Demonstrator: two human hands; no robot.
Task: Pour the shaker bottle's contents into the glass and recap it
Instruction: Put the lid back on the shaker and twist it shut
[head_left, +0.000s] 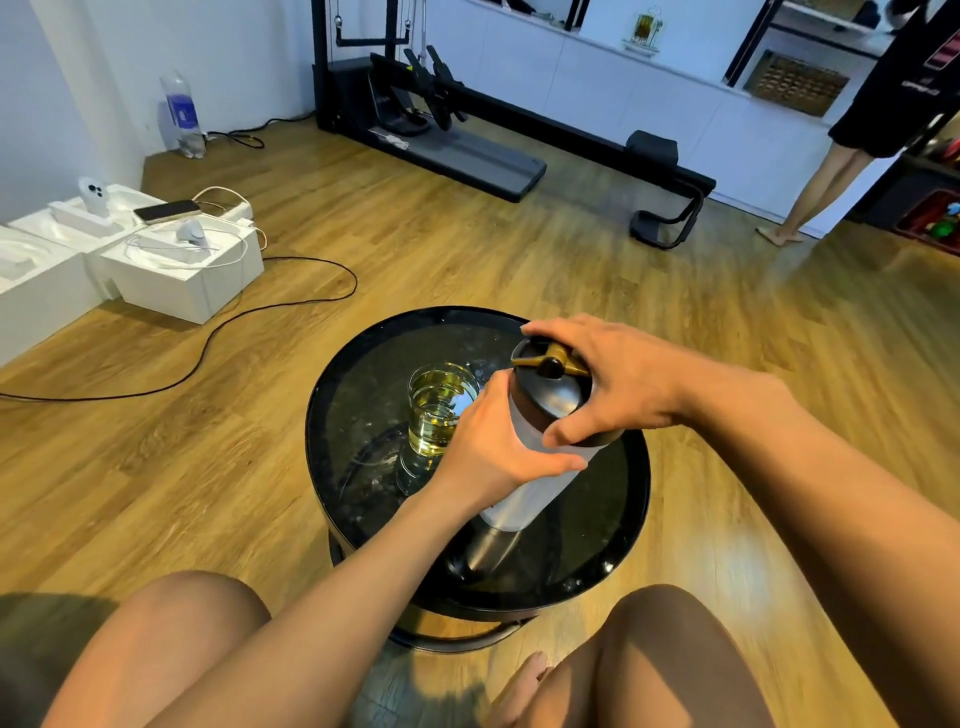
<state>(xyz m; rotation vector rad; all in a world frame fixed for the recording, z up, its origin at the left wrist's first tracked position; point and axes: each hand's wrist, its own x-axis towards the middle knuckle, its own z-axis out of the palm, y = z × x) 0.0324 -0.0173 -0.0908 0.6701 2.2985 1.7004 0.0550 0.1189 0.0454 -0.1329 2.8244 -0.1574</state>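
- A wood-plank floor (467, 218) is filling most of the view, with a black exercise machine (467, 119) standing along the far white wall.
- A round black glass-topped side table, the counter (618, 499), is standing between the seated person's bare knees and is carrying both of the task's things.
- White open boxes (171, 260) are sitting on the floor at the far left, with a phone (166, 211) lying on top of them and a black cable (218, 322) trailing across the planks.
- A second person's bare legs (815, 192) are showing at the far right edge of the room.
- A clear plastic water bottle (183, 114) is standing in the far left corner by the wall.
- The shaker bottle (524, 493), white-bodied, is standing upright near the middle of the counter, slightly toward its right side, with its base touching the glass top.
- The right hand (608, 384) is curling over the black lid (550, 400) from above, fingers and thumb clamping around its rim, beside the gold flip tab (558, 361) on top.
- The left hand (493, 441) is wrapping around the bottle's upper body just below the lid, gripping it firmly.
- The drinking glass (439, 410) is standing on the counter just left of the bottle, toward the far edge, partly behind the left hand, and is holding pale yellow liquid (431, 441).
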